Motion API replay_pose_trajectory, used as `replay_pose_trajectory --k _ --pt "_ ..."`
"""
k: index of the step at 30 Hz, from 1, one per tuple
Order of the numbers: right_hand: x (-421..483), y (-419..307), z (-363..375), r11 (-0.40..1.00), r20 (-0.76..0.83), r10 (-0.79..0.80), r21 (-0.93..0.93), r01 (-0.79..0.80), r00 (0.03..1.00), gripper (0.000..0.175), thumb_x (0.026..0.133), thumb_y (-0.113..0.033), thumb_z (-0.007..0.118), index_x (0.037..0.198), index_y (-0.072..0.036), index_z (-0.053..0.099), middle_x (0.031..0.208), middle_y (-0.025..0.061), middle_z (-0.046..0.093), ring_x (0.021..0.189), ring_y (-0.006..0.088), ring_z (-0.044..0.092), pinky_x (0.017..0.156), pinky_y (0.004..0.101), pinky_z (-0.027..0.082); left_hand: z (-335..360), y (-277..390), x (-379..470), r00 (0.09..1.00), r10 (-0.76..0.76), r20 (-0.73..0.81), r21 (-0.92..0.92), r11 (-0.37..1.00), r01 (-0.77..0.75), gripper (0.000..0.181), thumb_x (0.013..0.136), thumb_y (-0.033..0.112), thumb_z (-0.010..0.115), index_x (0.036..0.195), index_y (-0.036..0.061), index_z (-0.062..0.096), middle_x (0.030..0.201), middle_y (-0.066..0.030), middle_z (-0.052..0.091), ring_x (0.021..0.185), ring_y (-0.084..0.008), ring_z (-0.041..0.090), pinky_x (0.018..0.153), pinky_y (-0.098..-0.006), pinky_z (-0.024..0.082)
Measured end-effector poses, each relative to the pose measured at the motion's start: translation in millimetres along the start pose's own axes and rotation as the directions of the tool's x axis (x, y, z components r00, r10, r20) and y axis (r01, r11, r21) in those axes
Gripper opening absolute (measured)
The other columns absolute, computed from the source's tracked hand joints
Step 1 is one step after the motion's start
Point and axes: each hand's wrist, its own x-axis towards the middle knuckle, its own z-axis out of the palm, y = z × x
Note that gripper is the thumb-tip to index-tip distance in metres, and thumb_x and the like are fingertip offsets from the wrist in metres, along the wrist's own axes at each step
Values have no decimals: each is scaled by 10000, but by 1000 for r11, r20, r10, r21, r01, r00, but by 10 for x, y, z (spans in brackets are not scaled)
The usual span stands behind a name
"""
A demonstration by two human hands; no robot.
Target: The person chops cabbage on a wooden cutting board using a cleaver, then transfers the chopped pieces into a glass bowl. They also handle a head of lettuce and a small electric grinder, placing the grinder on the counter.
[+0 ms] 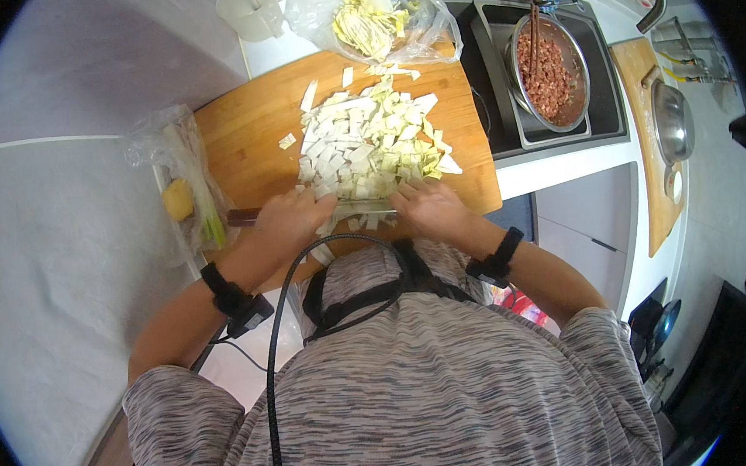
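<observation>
Cut napa cabbage (365,138) lies in a loose heap on a wooden cutting board (247,138), white pieces mostly left and yellow-green ones right. Along the near side of the heap, a kitchen knife (366,206) lies crosswise with its dark red handle to the left. My left hand (296,218) is closed around the knife where handle and blade meet. At the blade's other end, the curled fingers of my right hand (433,210) grip it. Some cabbage bits show on the near side of the blade; the fingers hide parts of the knife.
A clear plastic bag (442,27) with more cabbage sits at the board's far edge. Left, another bag (185,142) holds scallions beside a yellowish root or tuber (178,200). A steel bowl (585,85) of minced meat with chopsticks stands in the black sink (609,99). A black cable (272,372) hangs before me.
</observation>
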Motion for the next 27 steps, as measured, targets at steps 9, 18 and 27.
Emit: replay_pose_trajectory --k 9,18,27 --pt "182 144 -578 997 2 69 27 -69 998 235 789 -221 644 954 -62 590 941 103 627 958 266 605 818 386 498 -364 -121 117 989 -127 77 -142 980 137 206 829 204 634 963 66 559 793 -156 638 786 -336 645 664 -443 490" --pt "628 -103 -51 943 -502 -182 155 295 846 275 777 -95 624 1049 -75 594 1076 73 549 1033 242 532 902 383 439 -222 -432 292 937 -319 142 -674 663 327 313 900 257 603 1061 -10 587 669 -51 585 574 -170 579 522 -341 445" --pt "788 -274 -104 887 -587 -242 190 422 773 177 834 -160 631 964 -44 602 984 64 554 959 229 527 836 327 445 -402 -189 321 758 -556 341 -840 182 511 265 961 270 486 1006 23 569 585 -4 496 425 -97 445 389 -255 370"
